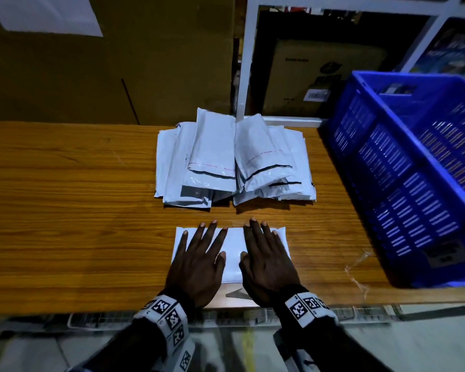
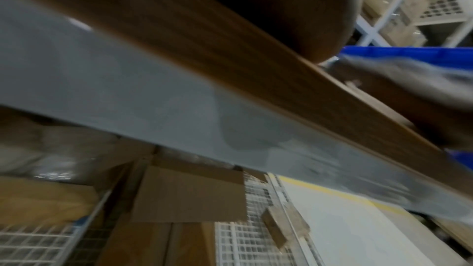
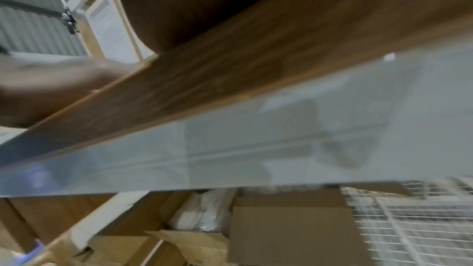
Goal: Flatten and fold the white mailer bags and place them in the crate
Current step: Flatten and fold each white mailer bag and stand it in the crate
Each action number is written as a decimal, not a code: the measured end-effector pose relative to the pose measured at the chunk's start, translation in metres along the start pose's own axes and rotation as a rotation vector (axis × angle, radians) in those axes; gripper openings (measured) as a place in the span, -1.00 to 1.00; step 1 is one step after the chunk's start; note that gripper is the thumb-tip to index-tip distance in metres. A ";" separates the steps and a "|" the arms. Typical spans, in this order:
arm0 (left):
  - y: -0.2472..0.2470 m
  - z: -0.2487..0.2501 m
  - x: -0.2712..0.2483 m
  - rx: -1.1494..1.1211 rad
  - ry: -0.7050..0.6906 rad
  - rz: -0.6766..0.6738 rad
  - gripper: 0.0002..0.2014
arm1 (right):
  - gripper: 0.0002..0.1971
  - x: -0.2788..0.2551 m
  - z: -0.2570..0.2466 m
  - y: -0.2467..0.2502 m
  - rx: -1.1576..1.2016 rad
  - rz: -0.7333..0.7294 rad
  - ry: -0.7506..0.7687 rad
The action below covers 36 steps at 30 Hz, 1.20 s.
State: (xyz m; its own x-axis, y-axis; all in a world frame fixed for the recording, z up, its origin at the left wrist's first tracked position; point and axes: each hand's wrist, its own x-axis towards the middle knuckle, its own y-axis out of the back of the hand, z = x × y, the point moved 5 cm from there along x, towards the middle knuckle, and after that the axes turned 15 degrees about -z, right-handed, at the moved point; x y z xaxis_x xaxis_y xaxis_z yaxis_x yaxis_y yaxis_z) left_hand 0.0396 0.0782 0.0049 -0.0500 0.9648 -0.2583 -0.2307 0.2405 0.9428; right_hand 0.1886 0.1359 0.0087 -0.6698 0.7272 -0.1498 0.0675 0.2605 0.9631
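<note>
One white mailer bag (image 1: 232, 253) lies flat near the front edge of the wooden table (image 1: 73, 210). Both palms press down on it with straight, spread fingers: my left hand (image 1: 199, 257) covers its left half and my right hand (image 1: 266, 257) its right half. Behind it sits a loose pile of several white mailer bags (image 1: 234, 162), some with dark flap edges. The blue slatted crate (image 1: 414, 167) stands at the right end of the table. Both wrist views are blurred and show only the table edge (image 2: 230, 52) from below, with no fingers visible.
A big cardboard box (image 1: 105, 63) stands behind the table on the left. A white shelf frame (image 1: 243, 63) with another carton (image 1: 320, 76) is behind the pile. A scrap of clear tape (image 1: 357, 267) lies near the crate. Wire shelving and boxes (image 2: 189, 189) sit under the table.
</note>
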 end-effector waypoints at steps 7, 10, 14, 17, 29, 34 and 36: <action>0.009 -0.037 -0.016 -0.057 0.105 -0.033 -0.26 | -0.26 -0.014 0.030 0.009 -0.040 -0.043 -0.086; 0.012 -0.015 -0.010 -0.054 0.007 -0.029 -0.34 | -0.36 -0.006 0.001 0.010 -0.027 -0.005 -0.008; 0.000 0.007 -0.002 -0.046 -0.050 -0.029 -0.45 | -0.38 0.005 -0.019 -0.002 0.035 -0.028 0.029; -0.002 0.006 -0.002 -0.013 -0.039 -0.013 -0.44 | -0.40 0.005 -0.018 -0.005 0.008 -0.015 0.030; -0.001 0.004 -0.001 -0.049 0.061 -0.017 -0.46 | -0.42 0.005 -0.013 -0.007 0.002 -0.016 -0.021; 0.007 -0.033 -0.016 -0.092 0.125 0.019 -0.36 | -0.35 -0.011 0.018 -0.002 -0.031 -0.044 -0.073; 0.009 -0.046 -0.021 -0.070 0.119 -0.001 -0.24 | -0.33 -0.016 0.032 0.005 -0.069 -0.031 -0.114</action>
State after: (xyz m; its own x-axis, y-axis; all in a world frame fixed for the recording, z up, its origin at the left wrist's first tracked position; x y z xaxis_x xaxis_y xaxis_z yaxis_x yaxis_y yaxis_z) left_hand -0.0063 0.0556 0.0089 -0.1639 0.9440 -0.2862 -0.2977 0.2293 0.9267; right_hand 0.2230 0.1455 0.0084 -0.5822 0.7879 -0.2006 -0.0054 0.2430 0.9700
